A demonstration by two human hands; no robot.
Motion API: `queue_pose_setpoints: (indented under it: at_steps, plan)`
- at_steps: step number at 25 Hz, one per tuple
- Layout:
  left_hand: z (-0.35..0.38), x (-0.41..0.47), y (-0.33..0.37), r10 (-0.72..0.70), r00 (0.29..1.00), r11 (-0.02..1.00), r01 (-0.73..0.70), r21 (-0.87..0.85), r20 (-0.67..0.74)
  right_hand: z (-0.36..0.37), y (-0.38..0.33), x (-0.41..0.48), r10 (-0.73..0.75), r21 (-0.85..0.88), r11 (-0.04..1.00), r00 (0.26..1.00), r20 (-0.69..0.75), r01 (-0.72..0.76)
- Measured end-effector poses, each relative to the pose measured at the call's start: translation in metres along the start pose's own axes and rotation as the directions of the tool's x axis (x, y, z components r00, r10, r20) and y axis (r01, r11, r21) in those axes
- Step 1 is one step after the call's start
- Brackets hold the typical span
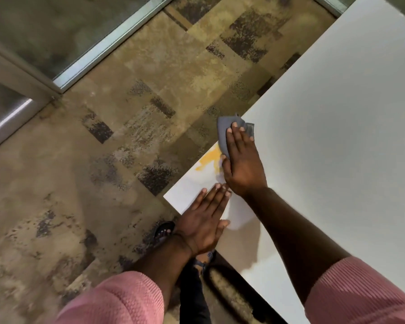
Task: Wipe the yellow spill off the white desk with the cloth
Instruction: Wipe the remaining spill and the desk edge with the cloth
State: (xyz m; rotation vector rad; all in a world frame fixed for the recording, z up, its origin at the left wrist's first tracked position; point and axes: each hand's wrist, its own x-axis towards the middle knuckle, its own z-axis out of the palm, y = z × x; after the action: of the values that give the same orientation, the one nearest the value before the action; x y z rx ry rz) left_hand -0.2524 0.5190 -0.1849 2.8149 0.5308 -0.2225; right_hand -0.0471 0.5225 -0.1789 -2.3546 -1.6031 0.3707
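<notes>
Mottled brown carpet tiles (150, 94) surround the smooth white desk (337, 113), whose near corner is seen at frame centre. A folded grey cloth (223, 134) is pressed flat beneath the right hand (241, 164), fingers extended over it rather than curled round it. The left hand (204, 220) is laid open and flat by the corner, nothing held. The smeared yellow spill (208, 161) lies at the desk edge, just beside the right thumb, between cloth and left hand. Liquid could be pushed over the edge onto the carpet if the stroke is directed outward; a thin film may be spread instead of lifted.
</notes>
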Motion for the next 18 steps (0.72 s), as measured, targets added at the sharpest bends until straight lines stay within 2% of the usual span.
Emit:
queue_pose_setpoints:
  at_steps: [3, 8, 12, 15, 18]
  plan:
    - [-0.001, -0.003, 0.001, 0.014, 1.000, 0.999, -0.014, -0.029, 0.018, -0.009, 0.023, -0.026, -0.111, -0.034, 0.993, 0.994, 0.017, 0.111]
    - [0.001, -0.002, -0.001, 0.017, 1.000, 1.000, -0.018, -0.006, -0.024, -0.008, 0.015, 0.004, 0.025, -0.041, 0.999, 0.997, -0.069, -0.028]
    - [-0.006, -0.006, 0.003, 0.012, 1.000, 0.999, -0.013, -0.033, -0.018, -0.001, 0.003, -0.013, -0.131, -0.020, 0.991, 0.990, 0.047, 0.132]
    - [-0.014, -0.021, -0.002, -0.100, 0.993, 0.993, 0.096, -0.072, -0.058, -0.008, 0.017, -0.054, -0.208, -0.058, 0.976, 0.976, 0.059, 0.212]
    - [-0.015, -0.045, -0.010, -0.298, 0.954, 0.952, 0.294, -0.086, -0.034, -0.012, 0.010, -0.060, -0.080, -0.063, 0.995, 0.997, 0.010, 0.080]
